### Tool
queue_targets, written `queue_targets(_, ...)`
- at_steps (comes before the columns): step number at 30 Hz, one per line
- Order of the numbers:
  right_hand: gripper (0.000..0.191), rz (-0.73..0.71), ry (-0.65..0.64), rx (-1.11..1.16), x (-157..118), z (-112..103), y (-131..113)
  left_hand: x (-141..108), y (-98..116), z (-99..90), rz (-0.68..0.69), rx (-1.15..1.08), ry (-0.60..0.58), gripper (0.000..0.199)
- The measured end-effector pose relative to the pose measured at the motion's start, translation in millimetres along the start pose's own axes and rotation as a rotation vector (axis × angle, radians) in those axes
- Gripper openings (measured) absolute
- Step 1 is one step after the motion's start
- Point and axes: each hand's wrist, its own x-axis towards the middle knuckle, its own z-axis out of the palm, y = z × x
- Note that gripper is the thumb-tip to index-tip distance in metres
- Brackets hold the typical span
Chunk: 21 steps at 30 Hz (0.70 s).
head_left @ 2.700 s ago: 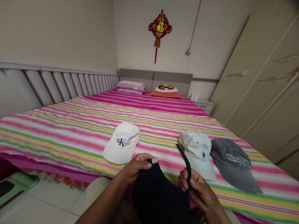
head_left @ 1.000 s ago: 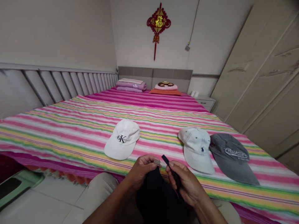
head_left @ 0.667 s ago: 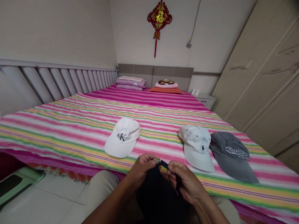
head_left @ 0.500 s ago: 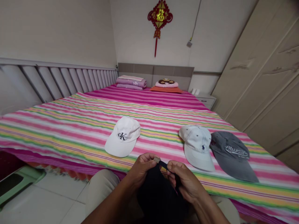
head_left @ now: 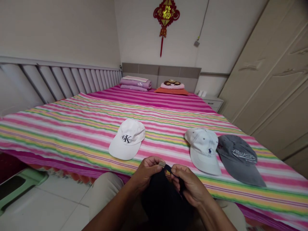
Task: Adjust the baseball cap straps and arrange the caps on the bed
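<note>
Head view, left hand [head_left: 147,170] pinching the buckle [head_left: 162,164] of a dark cap [head_left: 163,203], right hand [head_left: 189,183] pinching the strap [head_left: 167,168] just beside it, strap's end meeting the buckle, cap's body below and between both hands, white cap [head_left: 127,140] beyond on the striped bedspread [head_left: 79,128]

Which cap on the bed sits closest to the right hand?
The pale middle cap with the small dark logo. The white CK cap and grey cap lie farther from the right hand.
</note>
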Motion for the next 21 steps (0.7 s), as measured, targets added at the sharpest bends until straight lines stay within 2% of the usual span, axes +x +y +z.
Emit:
queue_targets(12,0.031,-0.048,0.001,-0.107,3.1,0.2,3.8,-2.1,7.1,-0.2,0.021,0.098,-0.013,0.022)
queue_targets(21,0.03,-0.027,-0.008,-0.141,4.7,1.0,3.7,-3.5,6.5,0.1,0.013,0.09,-0.041,0.024)
